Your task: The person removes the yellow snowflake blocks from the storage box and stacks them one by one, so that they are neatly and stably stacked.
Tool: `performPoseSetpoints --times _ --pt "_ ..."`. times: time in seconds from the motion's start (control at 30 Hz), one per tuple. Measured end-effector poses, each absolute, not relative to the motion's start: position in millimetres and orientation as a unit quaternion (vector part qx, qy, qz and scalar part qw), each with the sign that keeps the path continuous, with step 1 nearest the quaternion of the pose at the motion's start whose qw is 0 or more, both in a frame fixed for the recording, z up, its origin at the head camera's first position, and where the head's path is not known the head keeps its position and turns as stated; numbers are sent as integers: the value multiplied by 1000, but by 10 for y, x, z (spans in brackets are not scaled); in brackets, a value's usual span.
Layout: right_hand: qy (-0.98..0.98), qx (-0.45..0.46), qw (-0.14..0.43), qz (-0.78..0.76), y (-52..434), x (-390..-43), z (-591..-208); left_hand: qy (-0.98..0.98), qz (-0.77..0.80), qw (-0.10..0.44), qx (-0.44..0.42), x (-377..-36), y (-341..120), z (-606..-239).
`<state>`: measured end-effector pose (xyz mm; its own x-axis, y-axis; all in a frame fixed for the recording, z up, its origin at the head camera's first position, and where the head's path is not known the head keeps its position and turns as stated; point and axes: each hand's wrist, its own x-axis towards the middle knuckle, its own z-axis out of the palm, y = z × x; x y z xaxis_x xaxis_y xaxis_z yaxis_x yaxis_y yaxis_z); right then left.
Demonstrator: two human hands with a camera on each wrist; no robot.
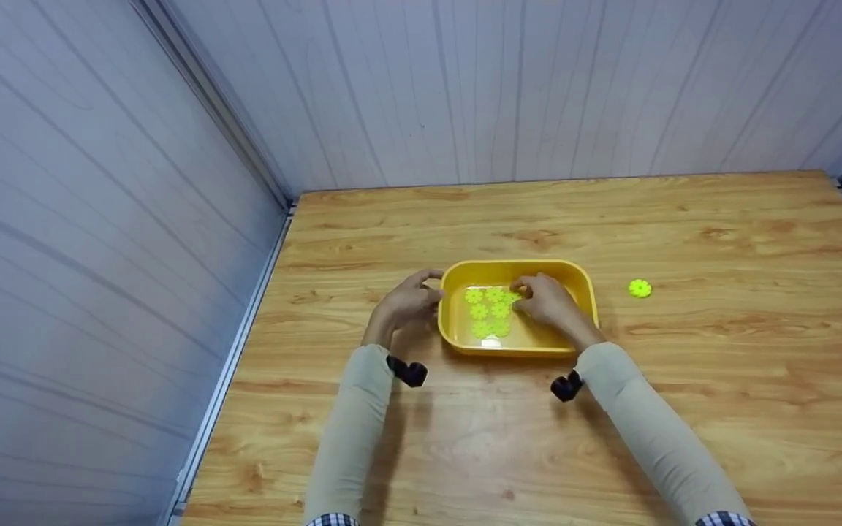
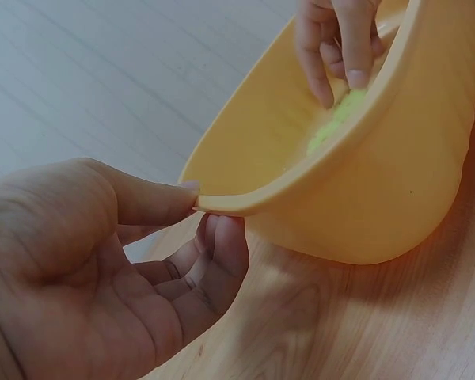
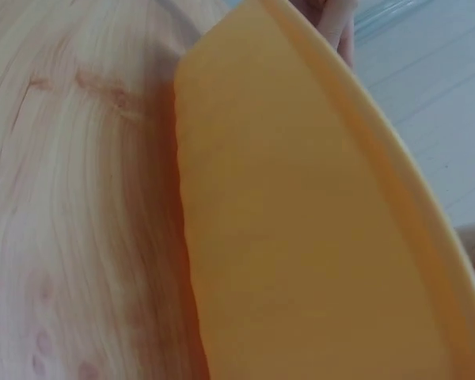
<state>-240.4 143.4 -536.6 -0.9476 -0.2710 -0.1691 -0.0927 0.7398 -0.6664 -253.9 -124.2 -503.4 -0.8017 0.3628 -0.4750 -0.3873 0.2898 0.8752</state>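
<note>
On the wooden table stands a yellow plastic basin (image 1: 512, 352). Several lime-yellow flower-shaped pieces (image 1: 479, 312) lie in rows on its floor. My left hand (image 1: 408, 302) pinches the basin's left rim, thumb on top and curled fingers beneath, as the left wrist view shows. Inside the basin, my right hand (image 1: 549, 301) reaches down with thumb and finger around a flower-shaped piece (image 2: 351, 103) at the right edge of the rows. The basin's outer wall (image 3: 301, 206) fills the right wrist view and hides most of the right hand there.
One more flower-shaped piece (image 1: 639, 288) lies on the table (image 1: 721, 351) to the right of the basin. Pale panelled walls (image 1: 421, 95) border the table at the back and left. Black wrist cameras (image 1: 408, 371) hang from both sleeves.
</note>
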Motion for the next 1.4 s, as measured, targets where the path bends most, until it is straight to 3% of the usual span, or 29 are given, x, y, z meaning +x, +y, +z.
performPoseSetpoints --times 0.27,0.7,1.4 --pt "937 -98 104 -320 1416 -2388 -5410 731 604 317 -6 -2528 -1236 -5049" --pt "907 -73 138 -390 1523 -2379 -5330 733 600 321 -13 -2521 -1239 -5050" --pt "851 -76 90 -512 1715 -2310 -5116 726 605 328 -6 -2526 -1241 -5038"
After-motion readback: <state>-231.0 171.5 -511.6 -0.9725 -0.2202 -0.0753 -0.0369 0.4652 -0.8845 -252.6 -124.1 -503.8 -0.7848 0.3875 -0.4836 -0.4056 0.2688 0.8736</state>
